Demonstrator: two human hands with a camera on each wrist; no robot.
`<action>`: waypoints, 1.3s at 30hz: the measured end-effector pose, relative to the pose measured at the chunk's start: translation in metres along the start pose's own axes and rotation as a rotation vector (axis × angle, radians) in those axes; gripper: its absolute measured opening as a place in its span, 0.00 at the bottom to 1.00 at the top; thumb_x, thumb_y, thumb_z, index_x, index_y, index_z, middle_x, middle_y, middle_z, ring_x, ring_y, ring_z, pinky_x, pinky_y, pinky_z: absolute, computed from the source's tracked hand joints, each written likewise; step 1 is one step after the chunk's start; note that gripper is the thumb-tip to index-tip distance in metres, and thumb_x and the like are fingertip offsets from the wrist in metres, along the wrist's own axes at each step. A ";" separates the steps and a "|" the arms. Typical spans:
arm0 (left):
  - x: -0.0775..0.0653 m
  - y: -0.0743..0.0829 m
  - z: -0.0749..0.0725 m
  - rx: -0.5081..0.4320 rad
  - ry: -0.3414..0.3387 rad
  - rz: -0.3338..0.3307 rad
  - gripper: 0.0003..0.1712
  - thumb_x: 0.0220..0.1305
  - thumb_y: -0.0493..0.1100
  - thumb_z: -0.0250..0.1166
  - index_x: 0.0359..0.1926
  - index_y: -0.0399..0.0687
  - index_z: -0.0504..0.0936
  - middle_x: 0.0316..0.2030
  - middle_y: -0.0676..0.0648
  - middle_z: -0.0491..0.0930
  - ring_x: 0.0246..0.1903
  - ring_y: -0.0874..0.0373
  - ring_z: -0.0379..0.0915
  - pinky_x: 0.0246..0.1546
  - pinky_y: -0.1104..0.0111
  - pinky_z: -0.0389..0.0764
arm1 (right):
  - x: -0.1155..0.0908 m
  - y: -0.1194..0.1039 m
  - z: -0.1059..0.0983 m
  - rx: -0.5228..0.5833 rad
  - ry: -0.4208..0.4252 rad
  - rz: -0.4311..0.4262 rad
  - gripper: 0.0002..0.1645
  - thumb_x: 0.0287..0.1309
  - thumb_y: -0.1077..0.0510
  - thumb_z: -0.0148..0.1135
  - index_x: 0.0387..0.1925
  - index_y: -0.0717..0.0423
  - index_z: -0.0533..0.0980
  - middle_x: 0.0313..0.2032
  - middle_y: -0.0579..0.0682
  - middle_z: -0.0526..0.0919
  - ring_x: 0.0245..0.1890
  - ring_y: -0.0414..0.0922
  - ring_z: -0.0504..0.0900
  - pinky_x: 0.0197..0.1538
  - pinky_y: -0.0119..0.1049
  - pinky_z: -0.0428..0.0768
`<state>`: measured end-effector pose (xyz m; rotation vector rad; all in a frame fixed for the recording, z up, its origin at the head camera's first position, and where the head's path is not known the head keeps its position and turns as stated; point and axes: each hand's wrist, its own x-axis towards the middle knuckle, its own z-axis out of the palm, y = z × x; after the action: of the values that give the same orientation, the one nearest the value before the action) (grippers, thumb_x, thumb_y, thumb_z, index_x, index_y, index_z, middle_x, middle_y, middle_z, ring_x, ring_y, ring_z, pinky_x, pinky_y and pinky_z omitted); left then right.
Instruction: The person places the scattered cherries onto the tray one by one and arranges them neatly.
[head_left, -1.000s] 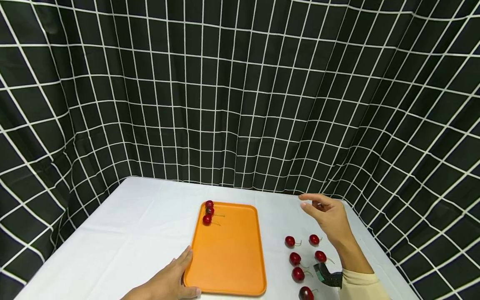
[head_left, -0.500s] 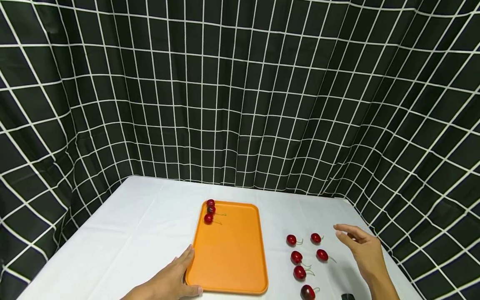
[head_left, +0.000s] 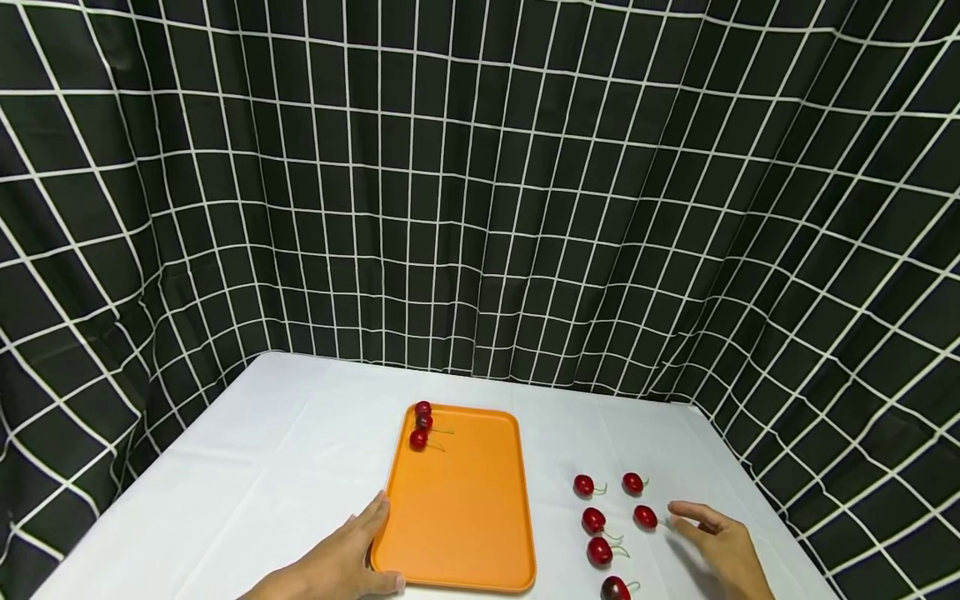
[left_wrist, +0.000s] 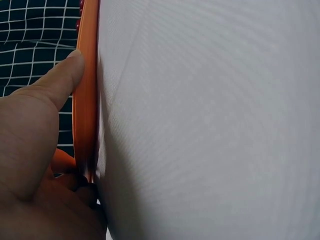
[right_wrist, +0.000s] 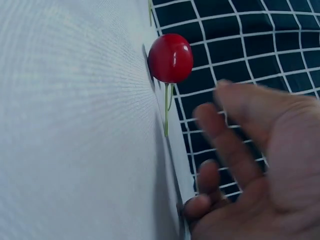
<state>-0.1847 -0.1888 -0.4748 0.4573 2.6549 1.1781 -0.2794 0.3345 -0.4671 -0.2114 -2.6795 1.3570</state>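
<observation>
My left hand (head_left: pixel 333 554) holds the near left corner of an orange tray (head_left: pixel 457 500), thumb at the near edge and fingers along the left side. The left wrist view shows the thumb against the tray wall (left_wrist: pixel 86 105). Three red cherries with stems, one of them a cherry (head_left: pixel 417 439) nearest me, sit at the tray's far left corner. My right hand (head_left: pixel 720 546) is low over the cloth, thumb and forefinger apart, right at the stem of a red cherry (head_left: pixel 645 517). In the right wrist view a cherry (right_wrist: pixel 170 58) with a green stem lies just beyond the fingertips.
Several more cherries lie right of the tray, among them a far cherry (head_left: pixel 632 483), a middle cherry (head_left: pixel 593 521) and a darker near cherry (head_left: pixel 615 588). A white cloth (head_left: pixel 247 467) covers the table. Black curtain with a white grid (head_left: pixel 450 192) stands behind and at both sides.
My right hand has moved right and then down toward the table, coming close to a cherry's stem. The left hand and tray stay in place.
</observation>
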 end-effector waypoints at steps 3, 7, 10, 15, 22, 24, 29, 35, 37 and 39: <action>-0.001 0.002 -0.001 0.001 0.001 -0.017 0.63 0.51 0.60 0.72 0.71 0.27 0.48 0.72 0.31 0.37 0.58 0.12 0.40 0.46 0.25 0.52 | 0.000 0.003 0.002 -0.009 -0.030 0.014 0.26 0.53 0.48 0.72 0.49 0.60 0.82 0.43 0.47 0.84 0.34 0.42 0.71 0.32 0.33 0.69; 0.000 0.003 -0.001 0.008 0.007 -0.040 0.63 0.50 0.60 0.73 0.72 0.28 0.48 0.72 0.33 0.37 0.59 0.13 0.40 0.47 0.25 0.52 | 0.001 0.004 0.005 -0.028 -0.036 0.009 0.23 0.53 0.53 0.71 0.49 0.61 0.82 0.43 0.49 0.85 0.34 0.42 0.72 0.33 0.32 0.71; 0.000 0.004 -0.001 0.006 0.007 -0.042 0.63 0.50 0.60 0.73 0.72 0.28 0.49 0.72 0.33 0.37 0.59 0.14 0.40 0.47 0.25 0.52 | 0.002 0.004 0.007 -0.052 -0.043 -0.002 0.21 0.53 0.56 0.71 0.48 0.62 0.82 0.42 0.50 0.86 0.35 0.42 0.74 0.34 0.31 0.72; 0.000 0.003 0.000 -0.005 0.002 -0.013 0.63 0.51 0.60 0.73 0.70 0.25 0.48 0.71 0.30 0.37 0.58 0.13 0.39 0.49 0.26 0.50 | 0.003 0.006 0.010 -0.093 -0.047 -0.049 0.16 0.53 0.59 0.70 0.44 0.61 0.84 0.40 0.51 0.86 0.36 0.40 0.77 0.38 0.31 0.73; 0.002 0.002 0.001 0.005 0.007 0.010 0.64 0.50 0.60 0.73 0.70 0.23 0.49 0.71 0.28 0.37 0.58 0.13 0.39 0.51 0.27 0.49 | 0.004 0.009 0.014 -0.165 0.010 -0.112 0.11 0.51 0.61 0.71 0.39 0.59 0.85 0.36 0.49 0.87 0.35 0.40 0.79 0.39 0.34 0.73; 0.003 0.002 0.001 0.003 0.007 0.013 0.64 0.50 0.60 0.73 0.69 0.22 0.49 0.70 0.28 0.37 0.59 0.14 0.39 0.51 0.27 0.48 | 0.004 0.009 0.014 -0.181 0.015 -0.118 0.11 0.51 0.60 0.71 0.39 0.58 0.85 0.36 0.50 0.87 0.37 0.41 0.79 0.41 0.36 0.73; 0.003 0.002 0.002 0.002 0.009 0.024 0.64 0.50 0.60 0.73 0.69 0.21 0.49 0.70 0.27 0.37 0.61 0.16 0.39 0.54 0.29 0.47 | 0.006 0.007 0.014 -0.201 0.022 -0.103 0.11 0.49 0.59 0.73 0.38 0.56 0.86 0.37 0.50 0.87 0.38 0.43 0.79 0.41 0.38 0.73; 0.003 0.004 0.000 0.014 0.013 -0.011 0.64 0.49 0.61 0.73 0.70 0.24 0.49 0.71 0.29 0.37 0.59 0.14 0.39 0.51 0.27 0.48 | 0.007 0.008 0.014 -0.187 0.026 -0.109 0.10 0.49 0.61 0.73 0.36 0.57 0.86 0.35 0.50 0.87 0.35 0.41 0.79 0.38 0.35 0.72; 0.003 0.005 0.000 0.012 0.015 -0.014 0.64 0.49 0.61 0.73 0.70 0.24 0.49 0.71 0.29 0.37 0.59 0.14 0.39 0.51 0.27 0.49 | 0.006 0.007 0.015 -0.180 0.029 -0.115 0.10 0.48 0.62 0.73 0.36 0.57 0.86 0.34 0.50 0.87 0.34 0.41 0.78 0.37 0.34 0.72; 0.003 0.005 0.000 0.004 0.016 -0.012 0.64 0.49 0.60 0.74 0.70 0.23 0.49 0.71 0.28 0.38 0.59 0.15 0.39 0.52 0.28 0.49 | 0.005 0.006 0.016 -0.180 0.036 -0.118 0.09 0.48 0.63 0.72 0.35 0.57 0.86 0.33 0.50 0.87 0.33 0.41 0.78 0.36 0.34 0.72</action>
<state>-0.1863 -0.1842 -0.4715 0.4339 2.6702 1.1788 -0.2869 0.3267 -0.4812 -0.0922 -2.7356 1.0696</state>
